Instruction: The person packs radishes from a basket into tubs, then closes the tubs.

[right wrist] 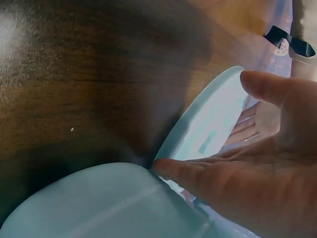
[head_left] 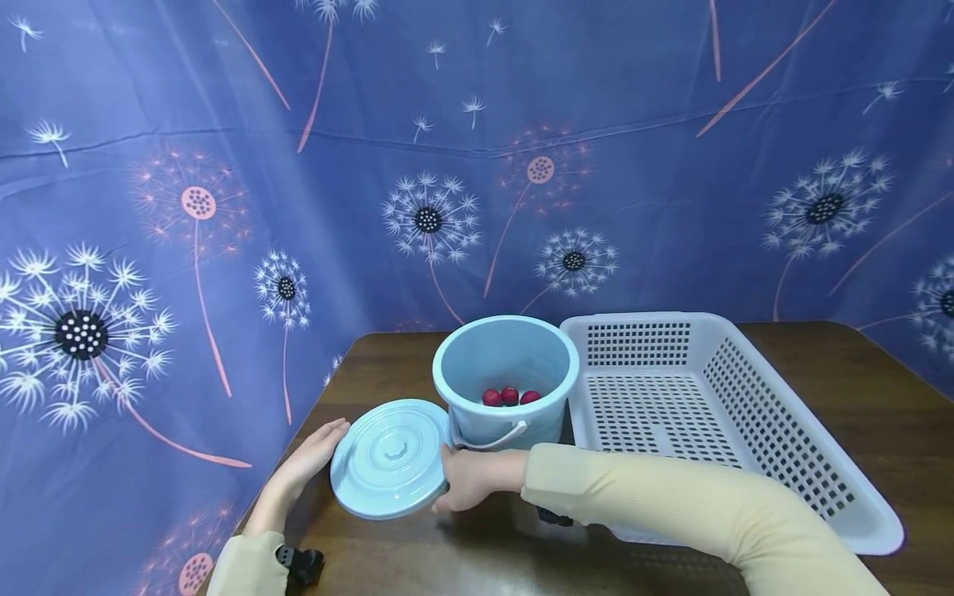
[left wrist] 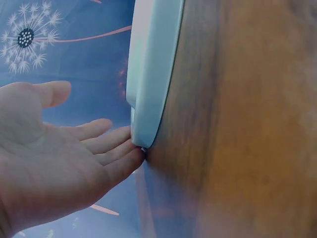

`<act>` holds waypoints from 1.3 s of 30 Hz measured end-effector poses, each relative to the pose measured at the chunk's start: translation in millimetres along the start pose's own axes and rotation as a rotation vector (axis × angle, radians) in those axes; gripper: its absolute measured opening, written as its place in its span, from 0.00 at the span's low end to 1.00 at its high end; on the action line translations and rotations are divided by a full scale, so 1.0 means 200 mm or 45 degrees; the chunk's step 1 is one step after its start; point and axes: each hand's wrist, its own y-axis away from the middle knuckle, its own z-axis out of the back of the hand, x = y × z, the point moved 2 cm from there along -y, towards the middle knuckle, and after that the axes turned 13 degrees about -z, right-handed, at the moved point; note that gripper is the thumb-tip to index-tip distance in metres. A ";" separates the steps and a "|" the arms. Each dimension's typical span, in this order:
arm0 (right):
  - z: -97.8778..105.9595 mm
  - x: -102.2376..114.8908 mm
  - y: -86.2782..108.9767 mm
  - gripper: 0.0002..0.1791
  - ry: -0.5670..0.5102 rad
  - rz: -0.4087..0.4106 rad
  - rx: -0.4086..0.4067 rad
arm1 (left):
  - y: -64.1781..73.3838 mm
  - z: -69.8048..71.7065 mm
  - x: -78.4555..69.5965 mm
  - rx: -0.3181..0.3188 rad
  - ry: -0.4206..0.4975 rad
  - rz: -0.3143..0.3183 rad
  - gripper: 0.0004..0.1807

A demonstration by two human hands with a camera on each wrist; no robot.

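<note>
A round light-blue lid with a small raised centre lies at the table's left side, top face up. My left hand is at its left edge; in the left wrist view the fingers are extended and their tips meet the rim, palm facing the lid. At the lid's right edge is my right hand, thumb and fingers spread along the rim in the right wrist view. Just behind that hand stands a light-blue bucket, uncovered, with several small red balls or fruits at the bottom and its handle hanging in front.
To the right of the bucket sits a large white perforated plastic basket, partly hidden by my right sleeve. All stand on a brown wooden table. A blue curtain with dandelion prints hangs behind and left.
</note>
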 end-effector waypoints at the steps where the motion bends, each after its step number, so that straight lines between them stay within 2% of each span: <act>1: 0.00 0.00 0.00 0.47 0.024 -0.020 0.020 | 0.00 0.00 0.00 -0.004 -0.004 0.021 0.38; 8: -0.01 0.00 -0.03 0.48 0.089 -0.087 0.096 | 0.00 -0.01 0.01 0.002 -0.028 0.100 0.45; 16: -0.05 0.01 -0.04 0.48 0.111 -0.146 0.079 | 0.02 -0.03 0.01 -0.022 -0.018 0.130 0.44; 18: -0.05 0.01 -0.04 0.46 0.040 -0.104 0.071 | 0.02 -0.03 0.00 -0.024 -0.012 0.125 0.44; 24: -0.04 0.01 -0.02 0.43 -0.378 0.045 0.111 | 0.04 0.00 0.00 -0.044 0.006 0.107 0.43; 27: -0.04 0.04 -0.01 0.45 -0.445 0.032 0.134 | 0.06 0.02 0.01 -0.046 0.082 0.061 0.41; 29: -0.04 0.08 -0.01 0.45 -0.474 0.006 0.185 | 0.06 0.02 0.01 -0.032 0.126 0.041 0.41; 33: -0.01 0.13 0.00 0.47 -0.435 -0.097 0.222 | 0.05 0.00 -0.01 0.021 0.081 0.044 0.42; 35: 0.00 0.13 0.00 0.47 -0.371 -0.125 0.195 | 0.04 -0.01 -0.02 0.024 0.017 0.055 0.42; 39: 0.02 0.09 0.01 0.48 -0.301 -0.172 0.156 | 0.02 0.00 -0.03 0.018 0.081 0.036 0.39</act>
